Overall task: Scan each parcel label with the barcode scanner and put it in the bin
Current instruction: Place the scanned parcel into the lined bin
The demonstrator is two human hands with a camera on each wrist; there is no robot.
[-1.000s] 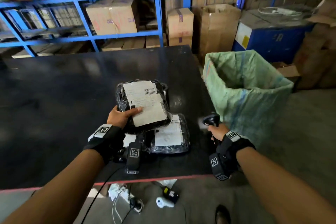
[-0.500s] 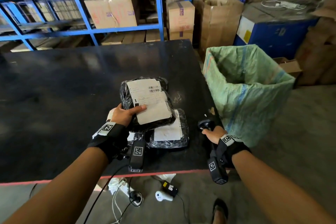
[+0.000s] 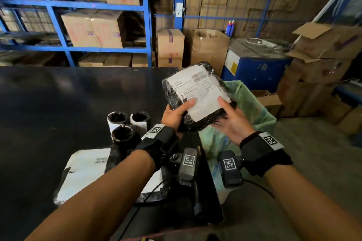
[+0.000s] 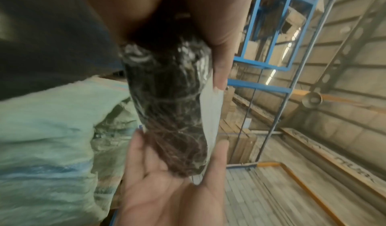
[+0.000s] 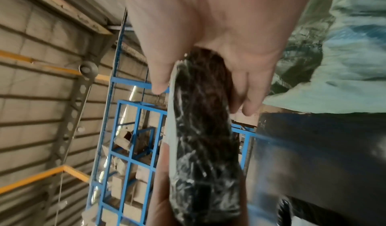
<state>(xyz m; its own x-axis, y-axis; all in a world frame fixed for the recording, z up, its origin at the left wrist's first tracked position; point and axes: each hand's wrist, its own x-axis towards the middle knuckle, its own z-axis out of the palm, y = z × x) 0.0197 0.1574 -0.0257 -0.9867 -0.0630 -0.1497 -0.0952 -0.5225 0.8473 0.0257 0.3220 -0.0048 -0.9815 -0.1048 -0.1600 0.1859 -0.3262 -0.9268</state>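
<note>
A black plastic-wrapped parcel (image 3: 195, 92) with a white label is held up in the air, over the table's right edge and in front of the green sack bin (image 3: 252, 107). My left hand (image 3: 176, 112) grips its near left corner, thumb on the label. My right hand (image 3: 231, 121) holds the near right corner, thumb on top and fingers underneath. The left wrist view shows the parcel (image 4: 173, 105) edge-on between both hands. The right wrist view shows the parcel (image 5: 202, 138) the same way. A dark object (image 3: 198, 209) that may be the scanner lies near the table's front right corner.
On the black table (image 3: 58, 103) stand three roll-shaped parcels (image 3: 123, 135). A flat labelled parcel (image 3: 84, 172) lies by my left forearm. Blue shelving (image 3: 145, 25) with cartons lines the back. More cartons (image 3: 323, 64) are stacked to the right of the sack.
The scanner has left my right hand, which now holds the parcel too. The parcel has risen off the table and moved right toward the green sack.
</note>
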